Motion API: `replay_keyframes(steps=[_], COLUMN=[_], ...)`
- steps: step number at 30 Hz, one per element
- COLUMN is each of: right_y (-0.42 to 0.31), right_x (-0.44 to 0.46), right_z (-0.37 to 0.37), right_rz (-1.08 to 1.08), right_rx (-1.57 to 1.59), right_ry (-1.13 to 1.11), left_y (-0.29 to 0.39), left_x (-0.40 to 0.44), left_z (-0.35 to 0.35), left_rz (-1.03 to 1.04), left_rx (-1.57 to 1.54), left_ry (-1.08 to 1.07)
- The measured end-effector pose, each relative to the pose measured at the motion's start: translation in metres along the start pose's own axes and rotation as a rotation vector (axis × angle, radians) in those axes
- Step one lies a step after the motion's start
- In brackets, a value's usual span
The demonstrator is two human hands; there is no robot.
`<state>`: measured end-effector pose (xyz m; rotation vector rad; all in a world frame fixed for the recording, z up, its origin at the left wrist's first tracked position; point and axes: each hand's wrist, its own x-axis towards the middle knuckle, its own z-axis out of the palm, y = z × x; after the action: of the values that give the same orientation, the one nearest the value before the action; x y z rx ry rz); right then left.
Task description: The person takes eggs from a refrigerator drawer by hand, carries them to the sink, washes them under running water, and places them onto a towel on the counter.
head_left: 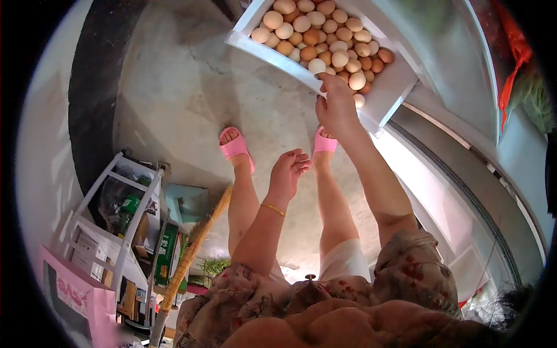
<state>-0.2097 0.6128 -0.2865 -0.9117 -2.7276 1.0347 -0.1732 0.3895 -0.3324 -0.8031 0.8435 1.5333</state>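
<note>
A white drawer (272,64), full of brown and cream eggs (325,37), is pulled out from a fridge at the top of the view. My right hand (339,107) grips its front rim, with the thumb on the outer face and the fingers bent over the edge beside the nearest eggs. My left hand (288,171) hangs in the air over the floor, below the drawer and apart from it. Its fingers are loosely bent and slightly apart, with nothing in them.
Behind the drawer stands the open fridge compartment (447,40); a red bag (516,46) hangs at right. To the left are a white rack (136,217) with boxes, a straw broom (191,255) and a pink box (81,296). Pink slippers (237,148) are on the concrete floor (174,98).
</note>
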Motion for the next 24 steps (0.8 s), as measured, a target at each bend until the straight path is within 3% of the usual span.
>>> replay_keyframes(steps=[3,6,9,12,18,24], right_y=[0.005,0.073,0.102,0.151,0.102,0.114], right_x=[0.006,0.021,0.036,0.046,0.073,0.076], right_z=[-0.013,-0.026,-0.026,0.0,0.011,0.021], right_rz=[0.129,0.139,0.54,0.61,0.724,0.674], right_rx=[0.223,-0.083,-0.07,-0.043,-0.348,-0.295], right_ry=[0.046,0.123,0.041,-0.074,-0.215,-0.21], left_y=[0.001,0.003,0.003,0.003,0.007,0.009], left_x=[0.002,0.003,0.007,0.009,0.007,0.008], left_z=[-0.002,0.003,0.006,0.009,0.014,0.016], left_rz=[0.02,0.028,0.02,0.018,0.022,0.016], left_rx=[0.007,0.008,0.012,0.013,0.019,0.035], left_ry=[-0.016,-0.021,-0.015,-0.008,0.011,0.019])
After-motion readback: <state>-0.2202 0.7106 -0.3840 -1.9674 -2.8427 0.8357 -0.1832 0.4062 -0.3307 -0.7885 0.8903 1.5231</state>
